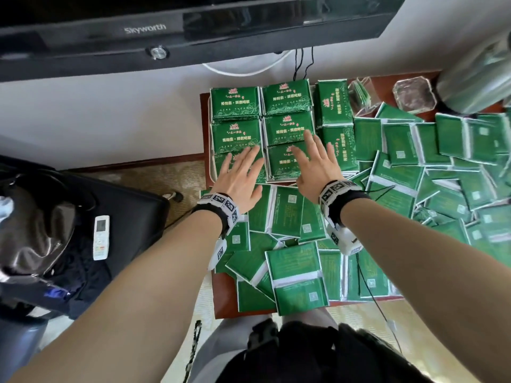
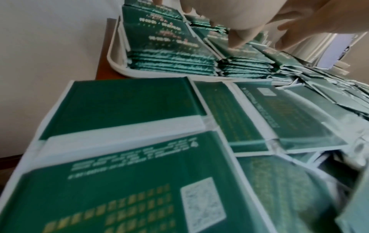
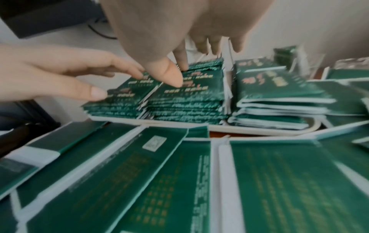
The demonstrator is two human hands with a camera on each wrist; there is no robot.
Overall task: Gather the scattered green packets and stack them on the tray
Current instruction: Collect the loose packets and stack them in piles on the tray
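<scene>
Both hands out flat over the white tray [image 2: 111, 52], palms down, fingers spread and straight, nothing held in either grip. Left hand [image 1: 240, 179] resting on the nearest stack in the tray's left column; right hand [image 1: 315, 164] on the nearest stack in the next column over, fingertips [image 3: 175, 79] touching the top packet. Stacked packets [image 1: 287, 99] sitting face up in neat piles filling the tray, gold print showing, with another pile [image 1: 334, 106] turned sideways at the tray's right edge. Loose packets [image 1: 297, 280] mostly face down, overlapping all over the reddish table [image 1: 224, 294] on the near side of the tray and off to its right. Clear ashtray [image 1: 414, 98] and a silvery bag [image 1: 475, 76] further right of the tray. TV [image 1: 143, 31] on the wall above the tray, white remote [image 1: 101, 237] on a black chair well to the tray's left.
</scene>
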